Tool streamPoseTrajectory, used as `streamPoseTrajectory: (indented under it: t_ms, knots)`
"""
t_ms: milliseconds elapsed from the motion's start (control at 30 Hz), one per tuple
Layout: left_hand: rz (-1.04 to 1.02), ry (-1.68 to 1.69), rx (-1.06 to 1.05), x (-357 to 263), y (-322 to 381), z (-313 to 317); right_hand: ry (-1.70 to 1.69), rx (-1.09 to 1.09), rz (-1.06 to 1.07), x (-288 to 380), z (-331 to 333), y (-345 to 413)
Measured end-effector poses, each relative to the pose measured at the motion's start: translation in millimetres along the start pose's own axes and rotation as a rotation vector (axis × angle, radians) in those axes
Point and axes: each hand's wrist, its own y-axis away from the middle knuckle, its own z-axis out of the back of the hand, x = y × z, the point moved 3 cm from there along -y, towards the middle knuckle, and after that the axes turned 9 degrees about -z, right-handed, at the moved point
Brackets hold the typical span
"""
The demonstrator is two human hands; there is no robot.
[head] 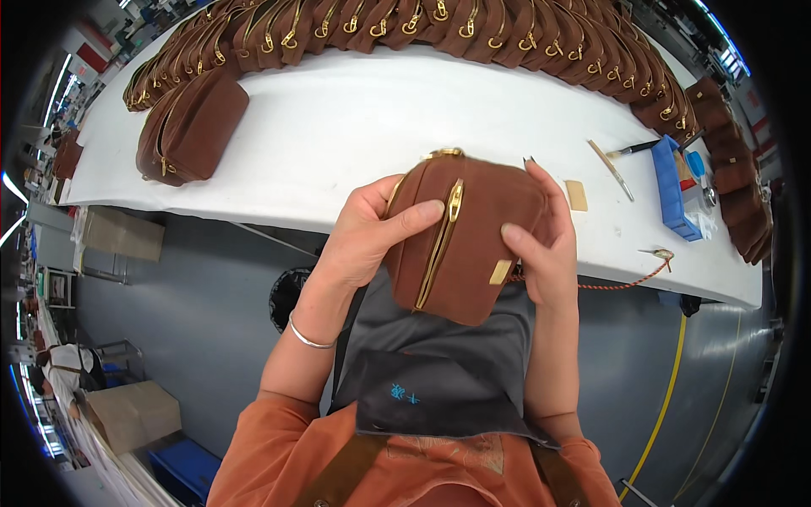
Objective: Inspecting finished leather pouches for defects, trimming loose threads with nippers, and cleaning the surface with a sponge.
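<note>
Between my two hands, over the table's front edge, is a small brown zippered bag (pixel 488 203) with gold-coloured hardware. A zip runs down the face turned to me, its gold puller (pixel 455 201) near the upper end. A small gold plate (pixel 500 272) sits low on the same face. My left hand (pixel 374 228) grips the left side, thumb lying beside the puller. On the right side, my right hand (pixel 545 234) holds the bag with the thumb on the front and fingers around the far edge. The bag's back is hidden.
Similar brown bags (pixel 380 25) line the far side of the white table (pixel 355 120). One more bag (pixel 193 127) stands at left. At right lie a brush (pixel 633 149), a thin tool (pixel 611 170), a beige piece (pixel 576 195), a blue bin (pixel 675 190) and a red cord (pixel 627 283).
</note>
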Motion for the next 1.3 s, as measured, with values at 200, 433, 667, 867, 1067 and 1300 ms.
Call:
streamPoseTrajectory:
  t_ms: [200,433,667,867,1067,1300]
  knots:
    - [-0.010,-0.006,0.095,-11.2,8.8,-11.9,0.023,0.079,0.107,-2.0,-1.3,16.4]
    - [0.038,-0.052,0.039,-12.6,10.6,-19.2,-0.023,0.076,0.037,-7.3,0.3,23.5]
    - [0.161,0.074,0.004,-6.4,10.8,-15.2,-0.060,0.042,-0.042,-13.8,-4.2,31.8]
    - [0.242,0.183,-0.022,3.6,8.5,-10.8,-0.025,0.022,-0.047,-12.8,-5.0,35.0]
    - [0.301,0.225,-0.029,14.6,-1.2,-8.6,0.035,0.001,-0.088,-13.7,0.4,43.2]
    - [0.329,0.213,0.024,35.8,-18.5,9.9,0.327,-0.328,0.049,4.6,68.3,33.7]
